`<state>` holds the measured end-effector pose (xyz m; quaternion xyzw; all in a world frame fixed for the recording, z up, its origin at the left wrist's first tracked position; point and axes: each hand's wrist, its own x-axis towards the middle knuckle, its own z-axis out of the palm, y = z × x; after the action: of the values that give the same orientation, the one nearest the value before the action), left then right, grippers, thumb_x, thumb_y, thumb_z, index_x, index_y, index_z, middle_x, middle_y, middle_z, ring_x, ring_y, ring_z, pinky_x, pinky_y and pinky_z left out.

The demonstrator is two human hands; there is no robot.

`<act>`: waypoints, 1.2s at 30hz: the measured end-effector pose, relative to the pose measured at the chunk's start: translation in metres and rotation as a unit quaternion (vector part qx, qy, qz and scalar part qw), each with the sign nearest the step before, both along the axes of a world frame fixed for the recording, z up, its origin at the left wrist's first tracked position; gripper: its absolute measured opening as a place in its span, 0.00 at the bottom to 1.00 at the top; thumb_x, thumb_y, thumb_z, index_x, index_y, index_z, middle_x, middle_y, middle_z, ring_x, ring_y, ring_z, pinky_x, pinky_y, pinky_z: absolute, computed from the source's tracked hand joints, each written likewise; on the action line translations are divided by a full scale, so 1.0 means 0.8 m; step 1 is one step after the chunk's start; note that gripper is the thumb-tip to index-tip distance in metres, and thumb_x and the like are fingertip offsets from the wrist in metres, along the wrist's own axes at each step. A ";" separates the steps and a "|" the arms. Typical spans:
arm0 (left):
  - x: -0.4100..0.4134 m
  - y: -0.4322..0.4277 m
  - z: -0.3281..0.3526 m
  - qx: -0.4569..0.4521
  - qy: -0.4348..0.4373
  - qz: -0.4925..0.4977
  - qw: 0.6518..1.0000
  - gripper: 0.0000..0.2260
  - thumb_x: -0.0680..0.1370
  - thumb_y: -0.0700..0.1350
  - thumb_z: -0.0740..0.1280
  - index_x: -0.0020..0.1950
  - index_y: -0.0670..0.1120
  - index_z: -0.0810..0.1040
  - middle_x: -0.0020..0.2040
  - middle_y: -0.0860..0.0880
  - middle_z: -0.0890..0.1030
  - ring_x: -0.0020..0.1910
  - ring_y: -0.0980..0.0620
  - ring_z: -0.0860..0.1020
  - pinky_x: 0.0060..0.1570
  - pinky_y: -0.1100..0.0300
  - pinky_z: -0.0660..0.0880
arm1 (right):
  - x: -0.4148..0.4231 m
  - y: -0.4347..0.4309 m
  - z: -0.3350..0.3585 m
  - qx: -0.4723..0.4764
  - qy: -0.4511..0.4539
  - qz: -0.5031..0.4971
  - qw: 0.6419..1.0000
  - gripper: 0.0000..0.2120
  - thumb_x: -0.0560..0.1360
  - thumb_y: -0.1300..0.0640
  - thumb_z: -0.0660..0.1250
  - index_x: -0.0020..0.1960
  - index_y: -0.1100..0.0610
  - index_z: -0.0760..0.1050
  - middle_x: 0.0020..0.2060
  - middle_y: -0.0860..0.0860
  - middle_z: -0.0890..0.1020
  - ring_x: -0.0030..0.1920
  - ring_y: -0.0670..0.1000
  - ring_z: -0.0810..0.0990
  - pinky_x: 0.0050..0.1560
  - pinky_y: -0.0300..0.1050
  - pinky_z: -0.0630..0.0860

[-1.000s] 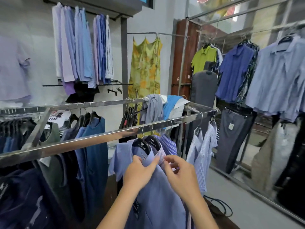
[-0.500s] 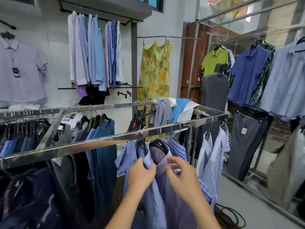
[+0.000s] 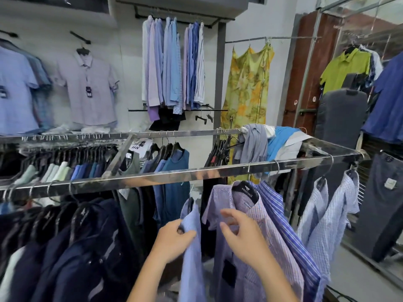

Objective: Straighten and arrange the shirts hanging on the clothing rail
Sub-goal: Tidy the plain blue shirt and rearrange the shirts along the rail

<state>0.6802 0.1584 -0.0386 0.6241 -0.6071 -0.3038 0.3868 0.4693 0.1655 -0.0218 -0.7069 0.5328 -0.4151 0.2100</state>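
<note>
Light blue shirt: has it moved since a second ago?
Yes. The light blue shirt slid left along the rail, away from the purple shirt.

Shop bright, light soft and even, no hard shadows. Brightest patch at top right corner. Steel rail point(image 3: 196, 174) shiny, white glare streaks along it. Left hand point(image 3: 172, 243) and light blue shirt point(image 3: 192, 271) it pinches smeared by blur. Dark jackets point(image 3: 87, 247) at bottom left smeared too. Far edges fuzzy, straight bars look bent.

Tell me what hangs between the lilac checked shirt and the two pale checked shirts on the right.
One blue striped shirt, against the lilac checked shirt; then bare rail before the pale checked shirts. Head view.
</note>
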 end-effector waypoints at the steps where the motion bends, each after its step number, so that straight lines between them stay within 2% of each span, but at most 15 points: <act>1: 0.008 0.004 -0.003 0.010 0.009 -0.016 1.000 0.14 0.71 0.47 0.69 0.35 0.47 0.63 0.28 0.55 0.65 0.30 0.55 0.62 0.31 0.60 0.59 | 0.007 -0.006 0.000 0.000 0.005 0.020 1.000 0.17 0.78 0.56 0.68 0.66 0.45 0.76 0.54 0.32 0.78 0.55 0.35 0.78 0.59 0.35 0.75; 3: 0.026 0.012 -0.006 0.034 0.027 -0.055 0.998 0.13 0.67 0.50 0.69 0.36 0.43 0.68 0.32 0.53 0.67 0.33 0.55 0.65 0.34 0.60 0.61 | 0.020 -0.021 -0.003 0.016 0.023 0.060 0.998 0.23 0.78 0.57 0.67 0.72 0.45 0.71 0.61 0.36 0.77 0.63 0.38 0.76 0.61 0.34 0.73; 5: 0.043 0.021 -0.007 0.060 0.058 -0.109 0.991 0.15 0.65 0.50 0.68 0.43 0.39 0.75 0.37 0.51 0.73 0.38 0.53 0.70 0.41 0.57 0.66 | 0.030 -0.035 -0.007 0.052 0.061 0.099 0.992 0.32 0.78 0.58 0.67 0.78 0.44 0.61 0.71 0.39 0.71 0.72 0.42 0.69 0.69 0.39 0.69; 8: 0.061 0.029 -0.002 0.103 0.059 -0.181 0.976 0.15 0.67 0.46 0.68 0.52 0.44 0.82 0.45 0.50 0.82 0.45 0.55 0.78 0.47 0.58 0.73 | 0.038 -0.051 -0.013 0.111 0.140 0.138 0.974 0.41 0.76 0.60 0.68 0.81 0.42 0.52 0.73 0.44 0.69 0.72 0.49 0.69 0.65 0.41 0.70; 10: 0.069 0.031 0.000 0.112 0.025 -0.213 0.970 0.16 0.69 0.45 0.68 0.55 0.46 0.82 0.49 0.47 0.83 0.47 0.56 0.79 0.48 0.59 0.74 | 0.037 -0.060 -0.015 0.117 0.185 0.145 0.965 0.34 0.76 0.59 0.69 0.78 0.46 0.60 0.68 0.49 0.75 0.68 0.52 0.74 0.59 0.40 0.72; 12: 0.072 0.030 0.001 0.110 -0.020 -0.220 0.969 0.16 0.69 0.46 0.69 0.56 0.45 0.81 0.50 0.43 0.82 0.47 0.54 0.78 0.49 0.54 0.74 | 0.031 -0.064 -0.016 0.103 0.184 0.146 0.967 0.20 0.76 0.59 0.69 0.64 0.44 0.73 0.57 0.46 0.80 0.60 0.50 0.79 0.56 0.42 0.75; 13: 0.073 0.029 0.001 0.104 -0.032 -0.219 0.970 0.16 0.69 0.46 0.68 0.55 0.44 0.80 0.47 0.45 0.81 0.45 0.54 0.77 0.48 0.54 0.73 | 0.027 -0.065 -0.018 0.093 0.180 0.146 0.968 0.16 0.76 0.58 0.70 0.58 0.40 0.74 0.52 0.43 0.80 0.57 0.49 0.79 0.54 0.41 0.76; 16: 0.075 0.020 0.008 0.060 -0.059 -0.185 0.979 0.12 0.69 0.43 0.69 0.51 0.49 0.81 0.41 0.53 0.77 0.38 0.57 0.73 0.43 0.61 0.71 | 0.018 -0.063 -0.024 0.078 0.199 0.113 0.970 0.15 0.76 0.54 0.71 0.61 0.50 0.75 0.53 0.47 0.80 0.56 0.52 0.78 0.54 0.43 0.73; 19: 0.076 0.008 0.009 -0.001 -0.091 -0.109 0.990 0.15 0.70 0.38 0.72 0.52 0.55 0.81 0.41 0.55 0.77 0.35 0.60 0.74 0.41 0.65 0.75 | 0.013 -0.055 -0.033 0.041 0.206 0.087 0.974 0.07 0.75 0.51 0.69 0.48 0.46 0.70 0.40 0.43 0.78 0.45 0.52 0.78 0.47 0.48 0.74; 22: 0.079 -0.004 -0.003 -0.085 -0.180 -0.049 0.979 0.13 0.74 0.36 0.70 0.49 0.55 0.80 0.45 0.56 0.78 0.40 0.59 0.77 0.47 0.59 0.78 | 0.015 -0.041 -0.032 0.011 0.176 0.073 0.982 0.11 0.74 0.50 0.68 0.41 0.47 0.66 0.33 0.45 0.75 0.38 0.51 0.74 0.42 0.48 0.73; 24: 0.078 -0.009 -0.007 -0.137 -0.195 -0.027 0.971 0.13 0.75 0.34 0.69 0.50 0.53 0.82 0.46 0.56 0.78 0.45 0.58 0.78 0.50 0.57 0.77 | 0.016 -0.034 -0.024 -0.013 0.152 0.083 0.985 0.11 0.73 0.51 0.68 0.40 0.49 0.66 0.32 0.47 0.75 0.35 0.48 0.72 0.38 0.46 0.71; 28: 0.074 -0.014 0.009 -0.185 -0.098 0.002 0.978 0.15 0.76 0.27 0.67 0.54 0.44 0.84 0.49 0.52 0.80 0.49 0.69 0.77 0.48 0.75 0.72 | 0.017 -0.022 0.009 -0.041 0.144 0.127 0.981 0.11 0.74 0.50 0.71 0.39 0.44 0.69 0.31 0.45 0.73 0.32 0.44 0.69 0.35 0.38 0.66; 30: 0.075 -0.020 0.022 -0.187 -0.070 0.012 0.980 0.15 0.77 0.28 0.67 0.57 0.43 0.84 0.51 0.49 0.81 0.49 0.67 0.78 0.48 0.78 0.70 | 0.023 -0.017 0.027 -0.062 0.144 0.135 0.978 0.07 0.75 0.51 0.71 0.43 0.48 0.73 0.32 0.46 0.74 0.33 0.44 0.70 0.36 0.38 0.67; 33: 0.077 -0.031 0.040 -0.189 -0.065 0.034 0.979 0.16 0.78 0.30 0.67 0.60 0.47 0.84 0.51 0.54 0.81 0.51 0.60 0.79 0.55 0.71 0.73 | 0.039 -0.015 0.045 -0.085 0.130 0.127 0.980 0.06 0.75 0.52 0.70 0.45 0.52 0.75 0.35 0.46 0.77 0.36 0.45 0.73 0.39 0.40 0.70; 36: 0.078 -0.039 0.050 -0.163 -0.087 0.069 0.980 0.17 0.77 0.34 0.67 0.60 0.51 0.84 0.52 0.57 0.82 0.53 0.56 0.80 0.58 0.62 0.74 | 0.062 -0.020 0.051 -0.106 0.162 0.095 0.977 0.06 0.75 0.51 0.68 0.45 0.52 0.73 0.36 0.45 0.77 0.40 0.51 0.75 0.43 0.49 0.73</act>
<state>0.7429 0.1272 0.0016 0.6173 -0.6353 -0.1175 0.4490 0.5192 0.1495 0.0192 -0.8301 0.4437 -0.3273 0.0834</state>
